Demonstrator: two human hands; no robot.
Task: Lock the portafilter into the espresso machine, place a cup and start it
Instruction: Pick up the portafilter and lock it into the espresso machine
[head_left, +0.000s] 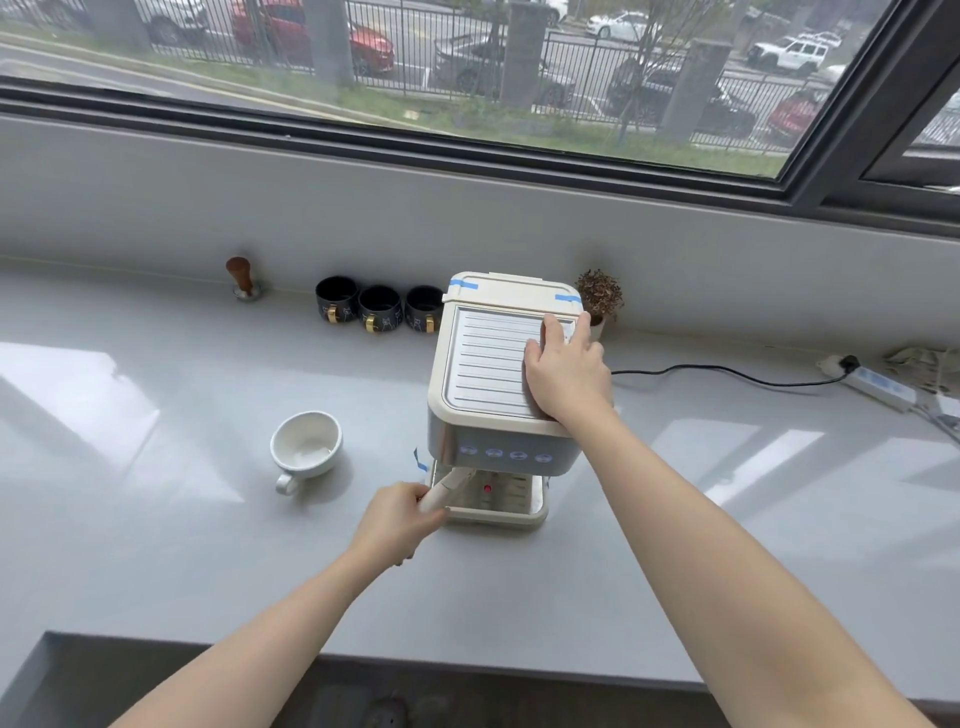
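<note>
Pale grey glossy counter (156, 519) runs under a wide window (467, 78); window glare shows on the surface to the left and right. Outside: grass strip, black railing fence, parked cars.

Cream espresso machine (498, 374) sits mid-counter, blue tape on its far corners, four lit buttons on the near face. Right hand (566, 374) lies flat on the machine's ribbed top at the right side, fingers extended and close together, holding nothing. Left hand (397, 519) is wrapped around the cream portafilter handle (447, 488), which angles from the near left up under the machine's front; the basket end is hidden below the machine body, so seating can't be told. Drip tray (498, 512) carries no cup.

White cup (306, 444) stands on the counter left of the machine, well apart from it, handle pointing near.

Along the far wall: wood-handled tamper (241, 280) at left, three black mugs (379, 309) with gold handles in a row just left of the machine, small dried plant (600, 296) just behind the right hand. Black cable (727, 371) runs right to a white power strip (878, 384).
</note>
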